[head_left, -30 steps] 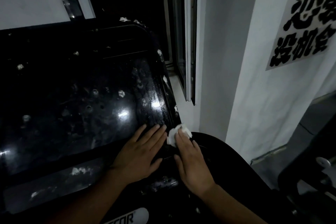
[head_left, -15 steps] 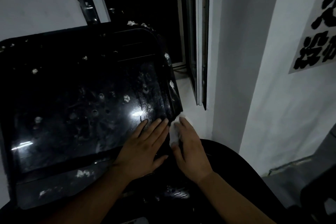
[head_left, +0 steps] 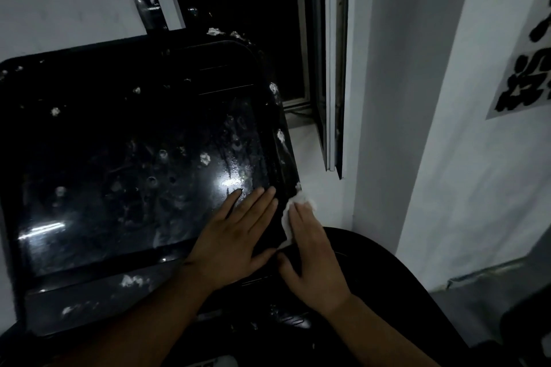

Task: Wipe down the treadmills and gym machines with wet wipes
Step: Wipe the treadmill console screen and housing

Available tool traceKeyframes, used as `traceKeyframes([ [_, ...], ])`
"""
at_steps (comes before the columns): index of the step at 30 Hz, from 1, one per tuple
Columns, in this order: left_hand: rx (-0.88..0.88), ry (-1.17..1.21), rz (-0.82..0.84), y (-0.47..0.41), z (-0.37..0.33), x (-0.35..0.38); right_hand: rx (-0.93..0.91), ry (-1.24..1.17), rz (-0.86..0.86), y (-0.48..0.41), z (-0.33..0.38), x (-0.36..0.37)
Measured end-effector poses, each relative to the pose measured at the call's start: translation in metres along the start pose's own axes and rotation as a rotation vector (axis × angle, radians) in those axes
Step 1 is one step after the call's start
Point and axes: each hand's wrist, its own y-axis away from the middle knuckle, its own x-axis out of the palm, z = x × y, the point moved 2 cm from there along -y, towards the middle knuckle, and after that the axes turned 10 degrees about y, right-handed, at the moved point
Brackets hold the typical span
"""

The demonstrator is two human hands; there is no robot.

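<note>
Wipe (head_left: 304, 202) under R hand (head_left: 310, 250) fingers (head_left: 298, 216) | console (head_left: 134, 158) R edge | L hand (head_left: 235, 235) flat

One wide-angle camera, worn on the person's head, looks forward and steeply down, close above the left hand (head_left: 235, 235) and right hand (head_left: 311, 253), which sit low at mid-frame. The black console (head_left: 119, 158) spreads left of and beyond the left hand; the window frame (head_left: 331, 68) and white wall (head_left: 462, 173) stand beyond and right of the right hand.
</note>
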Motion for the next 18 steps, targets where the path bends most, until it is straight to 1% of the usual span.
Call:
traceKeyframes([
  [2, -0.004, -0.006, -0.002, 0.001, -0.002, 0.002, -0.057, 0.054, 0.026, 0.015, -0.012, -0.002],
  [3, -0.006, -0.009, -0.006, 0.001, -0.002, 0.003, -0.052, 0.074, 0.034, 0.012, -0.017, -0.003],
  [6, 0.003, -0.013, -0.024, 0.001, -0.002, 0.003, 0.031, 0.064, 0.002, -0.017, -0.009, -0.002],
  [8, 0.009, -0.008, -0.041, 0.001, -0.002, 0.004, 0.063, 0.036, 0.015, -0.01, 0.001, 0.004],
  [11, -0.002, 0.004, -0.052, 0.003, -0.002, 0.009, -0.036, 0.149, 0.064, 0.041, -0.013, 0.009],
  [13, -0.006, 0.0, -0.059, 0.003, -0.004, 0.01, -0.053, 0.208, 0.076, 0.047, -0.025, 0.008],
  [16, 0.001, -0.005, -0.065, 0.002, -0.003, 0.009, 0.02, 0.148, 0.031, 0.012, -0.01, 0.006],
  [18, 0.01, -0.007, -0.063, 0.001, -0.001, 0.008, -0.037, 0.113, 0.018, 0.013, 0.003, 0.01],
])
